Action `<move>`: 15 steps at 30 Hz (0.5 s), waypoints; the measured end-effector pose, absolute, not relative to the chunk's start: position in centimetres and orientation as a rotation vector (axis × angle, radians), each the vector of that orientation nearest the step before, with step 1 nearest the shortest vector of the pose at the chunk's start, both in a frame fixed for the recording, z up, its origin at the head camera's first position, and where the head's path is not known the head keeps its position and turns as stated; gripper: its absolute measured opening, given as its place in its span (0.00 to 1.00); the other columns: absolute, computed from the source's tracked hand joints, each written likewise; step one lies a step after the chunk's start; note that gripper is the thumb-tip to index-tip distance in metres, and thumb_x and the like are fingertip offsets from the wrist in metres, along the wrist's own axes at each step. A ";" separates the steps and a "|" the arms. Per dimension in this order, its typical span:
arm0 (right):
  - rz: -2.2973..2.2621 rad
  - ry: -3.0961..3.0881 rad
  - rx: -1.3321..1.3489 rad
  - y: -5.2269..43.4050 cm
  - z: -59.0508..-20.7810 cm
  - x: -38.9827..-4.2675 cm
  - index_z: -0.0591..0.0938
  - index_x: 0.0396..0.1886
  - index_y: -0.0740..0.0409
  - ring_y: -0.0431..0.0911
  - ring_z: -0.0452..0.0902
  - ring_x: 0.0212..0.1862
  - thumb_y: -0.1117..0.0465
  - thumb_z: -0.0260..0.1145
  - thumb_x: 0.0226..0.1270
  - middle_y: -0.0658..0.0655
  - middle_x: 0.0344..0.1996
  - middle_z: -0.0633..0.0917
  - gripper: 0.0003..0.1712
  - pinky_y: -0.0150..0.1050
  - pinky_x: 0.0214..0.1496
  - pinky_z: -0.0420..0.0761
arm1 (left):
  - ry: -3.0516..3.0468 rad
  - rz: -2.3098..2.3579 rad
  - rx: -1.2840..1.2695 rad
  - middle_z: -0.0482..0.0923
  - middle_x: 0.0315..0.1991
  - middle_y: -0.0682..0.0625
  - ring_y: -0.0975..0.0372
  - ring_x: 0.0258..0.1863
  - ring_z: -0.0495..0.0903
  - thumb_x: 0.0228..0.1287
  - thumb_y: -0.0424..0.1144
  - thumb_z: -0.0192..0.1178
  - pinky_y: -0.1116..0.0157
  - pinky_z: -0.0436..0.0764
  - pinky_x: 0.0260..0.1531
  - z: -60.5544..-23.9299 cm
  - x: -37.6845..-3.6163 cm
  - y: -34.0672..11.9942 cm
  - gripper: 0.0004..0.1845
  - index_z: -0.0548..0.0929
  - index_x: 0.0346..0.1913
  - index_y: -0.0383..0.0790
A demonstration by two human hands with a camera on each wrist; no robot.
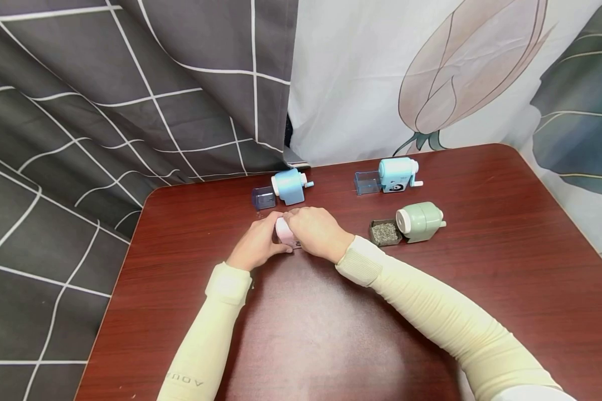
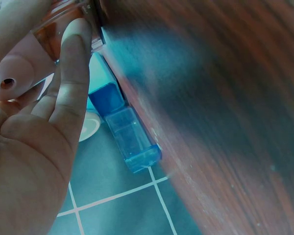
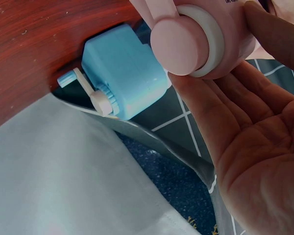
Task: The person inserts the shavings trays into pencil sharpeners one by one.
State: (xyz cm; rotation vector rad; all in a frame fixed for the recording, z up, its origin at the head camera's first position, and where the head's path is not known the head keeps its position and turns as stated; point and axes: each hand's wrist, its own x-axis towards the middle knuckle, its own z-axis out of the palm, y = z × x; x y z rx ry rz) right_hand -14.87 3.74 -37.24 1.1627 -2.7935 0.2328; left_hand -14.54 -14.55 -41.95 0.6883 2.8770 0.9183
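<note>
A pink crank pencil sharpener (image 1: 287, 233) is between my two hands at the table's middle, partly hidden by them. My right hand (image 1: 316, 231) grips its body; in the right wrist view the round pink crank hub (image 3: 179, 45) and white ring show, with thumb and fingers on either side of the casing. With thumb and fingers, my left hand (image 1: 257, 240) holds the end with the clear drawer (image 2: 56, 34). One fingertip lies against that drawer, and the pencil hole in the pink front faces the left palm.
Behind the hands stands a blue sharpener (image 1: 290, 186) with its drawer out. To the right are a light-blue panda sharpener (image 1: 394, 177), drawer also out, and a green one (image 1: 424, 221) beside a drawer of shavings (image 1: 385, 233). Curtains (image 1: 205, 83) hang along the table's back edge.
</note>
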 end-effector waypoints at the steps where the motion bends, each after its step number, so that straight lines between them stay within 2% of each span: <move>1: 0.233 -2.791 1.164 3.7 -37.2 -14.9 0.84 0.48 0.62 0.53 0.86 0.41 0.62 0.79 0.52 0.57 0.41 0.87 0.23 0.49 0.40 0.84 | 2.876 0.922 0.687 0.82 0.48 0.45 0.53 0.46 0.82 0.47 0.38 0.81 0.55 0.79 0.50 -41.9 -14.5 -14.5 0.35 0.75 0.58 0.36; 7: 0.234 -2.791 1.162 3.8 -37.2 -14.8 0.84 0.47 0.62 0.53 0.86 0.40 0.63 0.79 0.51 0.57 0.40 0.87 0.22 0.49 0.39 0.84 | 2.879 0.936 0.698 0.82 0.49 0.44 0.52 0.47 0.82 0.46 0.37 0.82 0.56 0.79 0.52 -41.9 -14.5 -14.3 0.36 0.75 0.58 0.35; 15: 0.261 -2.816 1.156 3.7 -37.2 -14.9 0.83 0.48 0.62 0.53 0.85 0.42 0.62 0.82 0.47 0.57 0.41 0.87 0.27 0.49 0.42 0.84 | 2.892 0.938 0.715 0.82 0.49 0.44 0.52 0.47 0.82 0.46 0.37 0.82 0.56 0.79 0.51 -42.1 -14.5 -14.3 0.36 0.75 0.58 0.35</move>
